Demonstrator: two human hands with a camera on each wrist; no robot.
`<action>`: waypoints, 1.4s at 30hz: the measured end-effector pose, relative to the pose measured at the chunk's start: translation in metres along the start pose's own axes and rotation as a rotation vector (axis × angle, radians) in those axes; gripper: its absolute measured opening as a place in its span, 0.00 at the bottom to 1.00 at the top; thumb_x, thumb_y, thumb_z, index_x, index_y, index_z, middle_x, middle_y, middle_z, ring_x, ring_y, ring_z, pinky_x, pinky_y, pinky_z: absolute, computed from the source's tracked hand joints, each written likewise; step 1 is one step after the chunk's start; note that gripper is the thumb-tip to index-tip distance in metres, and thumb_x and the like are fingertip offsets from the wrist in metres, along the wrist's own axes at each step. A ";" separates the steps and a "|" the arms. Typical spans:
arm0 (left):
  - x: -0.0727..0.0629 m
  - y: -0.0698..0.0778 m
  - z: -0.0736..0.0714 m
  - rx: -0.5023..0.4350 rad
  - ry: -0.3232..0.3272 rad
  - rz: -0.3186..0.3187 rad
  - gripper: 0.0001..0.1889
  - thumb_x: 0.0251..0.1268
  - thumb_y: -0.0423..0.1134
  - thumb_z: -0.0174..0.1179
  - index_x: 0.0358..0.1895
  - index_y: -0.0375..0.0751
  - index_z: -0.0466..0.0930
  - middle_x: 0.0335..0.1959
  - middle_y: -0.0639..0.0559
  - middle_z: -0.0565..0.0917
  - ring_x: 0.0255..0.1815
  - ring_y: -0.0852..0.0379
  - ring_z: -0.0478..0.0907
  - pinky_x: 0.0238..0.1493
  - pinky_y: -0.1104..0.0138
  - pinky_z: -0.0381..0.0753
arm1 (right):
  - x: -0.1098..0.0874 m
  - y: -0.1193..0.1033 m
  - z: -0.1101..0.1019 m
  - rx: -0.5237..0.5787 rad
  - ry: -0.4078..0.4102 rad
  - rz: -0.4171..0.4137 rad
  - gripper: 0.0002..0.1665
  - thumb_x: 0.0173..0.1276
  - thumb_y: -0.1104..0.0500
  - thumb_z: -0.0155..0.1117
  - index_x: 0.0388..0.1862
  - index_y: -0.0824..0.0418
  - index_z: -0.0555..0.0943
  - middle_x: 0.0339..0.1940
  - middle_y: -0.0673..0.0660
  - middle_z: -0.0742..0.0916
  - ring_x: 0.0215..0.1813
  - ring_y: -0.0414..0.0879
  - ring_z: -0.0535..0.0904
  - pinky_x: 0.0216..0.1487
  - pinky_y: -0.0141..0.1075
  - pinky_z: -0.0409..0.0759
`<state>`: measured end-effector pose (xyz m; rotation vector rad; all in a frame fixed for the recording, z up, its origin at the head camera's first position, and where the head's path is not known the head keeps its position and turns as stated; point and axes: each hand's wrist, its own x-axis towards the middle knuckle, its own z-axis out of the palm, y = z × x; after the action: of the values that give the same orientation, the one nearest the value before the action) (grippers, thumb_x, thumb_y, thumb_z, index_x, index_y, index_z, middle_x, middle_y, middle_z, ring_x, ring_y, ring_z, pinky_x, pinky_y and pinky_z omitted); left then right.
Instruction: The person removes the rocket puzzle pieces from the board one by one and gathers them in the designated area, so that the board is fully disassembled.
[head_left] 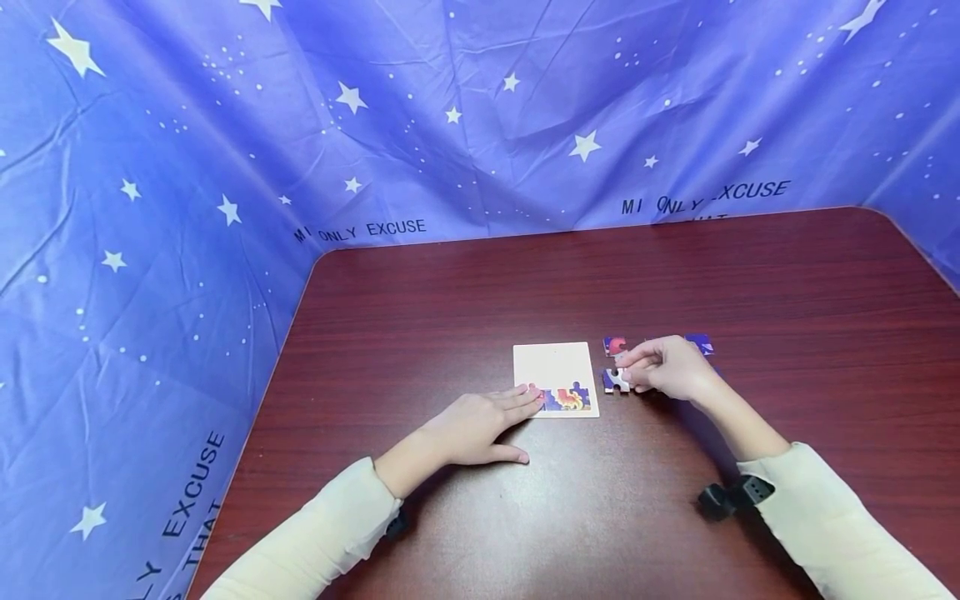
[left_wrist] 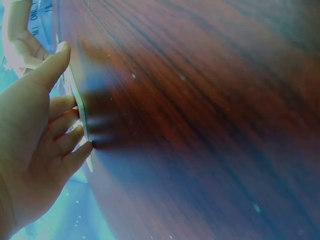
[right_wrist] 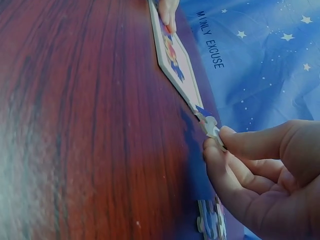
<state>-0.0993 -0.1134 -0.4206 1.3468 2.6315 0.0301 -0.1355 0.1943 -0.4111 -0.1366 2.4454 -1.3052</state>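
A square white puzzle tray (head_left: 551,362) lies flat on the table, with several joined jigsaw pieces (head_left: 566,400) along its near edge. My left hand (head_left: 483,425) rests at the tray's near left corner, fingers stretched over the left pieces and thumb apart on the table side. To the right of the tray, my right hand (head_left: 671,371) pinches a purple and white jigsaw piece (right_wrist: 211,131) between thumb and fingertips. In the right wrist view that piece stands tilted near the tray's corner. A piece with red on it (head_left: 615,346) lies just beyond the fingers.
More loose pieces (head_left: 700,343) lie behind and beneath the right hand, partly hidden by it. The dark red wooden table (head_left: 420,317) reaches back to a blue star-printed cloth (head_left: 480,125). A black wrist camera (head_left: 717,502) sits at the right sleeve.
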 end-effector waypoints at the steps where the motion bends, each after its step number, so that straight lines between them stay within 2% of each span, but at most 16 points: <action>1: 0.000 0.000 0.000 -0.002 -0.003 -0.001 0.39 0.61 0.65 0.50 0.73 0.50 0.55 0.73 0.57 0.59 0.73 0.62 0.56 0.68 0.65 0.66 | 0.000 0.000 -0.001 -0.030 0.007 0.001 0.13 0.58 0.65 0.65 0.42 0.72 0.83 0.30 0.60 0.89 0.26 0.39 0.83 0.28 0.33 0.83; 10: 0.001 0.000 -0.001 -0.004 -0.009 -0.004 0.39 0.61 0.65 0.50 0.72 0.50 0.56 0.73 0.57 0.59 0.73 0.62 0.56 0.67 0.65 0.67 | -0.003 0.001 -0.001 -0.244 0.085 -0.055 0.06 0.57 0.65 0.65 0.32 0.66 0.85 0.20 0.54 0.87 0.21 0.38 0.80 0.21 0.30 0.76; 14: 0.001 0.000 -0.001 -0.015 -0.012 -0.003 0.39 0.62 0.64 0.51 0.72 0.49 0.56 0.73 0.56 0.59 0.73 0.61 0.56 0.68 0.65 0.66 | -0.004 0.001 0.000 -0.292 0.115 -0.071 0.05 0.56 0.65 0.65 0.31 0.64 0.86 0.19 0.52 0.86 0.21 0.37 0.76 0.20 0.30 0.72; 21: 0.001 -0.001 -0.001 -0.011 -0.009 -0.006 0.39 0.61 0.65 0.50 0.73 0.50 0.55 0.73 0.57 0.59 0.73 0.62 0.56 0.67 0.65 0.67 | -0.003 -0.001 0.001 -0.348 0.141 -0.097 0.04 0.55 0.64 0.66 0.30 0.61 0.86 0.22 0.53 0.87 0.23 0.37 0.75 0.23 0.30 0.71; 42: -0.001 0.000 -0.001 -0.025 0.001 0.000 0.39 0.62 0.64 0.51 0.72 0.49 0.56 0.73 0.56 0.59 0.73 0.61 0.57 0.68 0.64 0.66 | -0.005 -0.001 -0.001 -0.341 0.157 -0.117 0.04 0.55 0.64 0.67 0.28 0.63 0.86 0.18 0.51 0.85 0.19 0.37 0.72 0.18 0.29 0.69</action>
<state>-0.0994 -0.1140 -0.4195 1.3397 2.6230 0.0635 -0.1317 0.1951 -0.4084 -0.2777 2.8164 -0.9633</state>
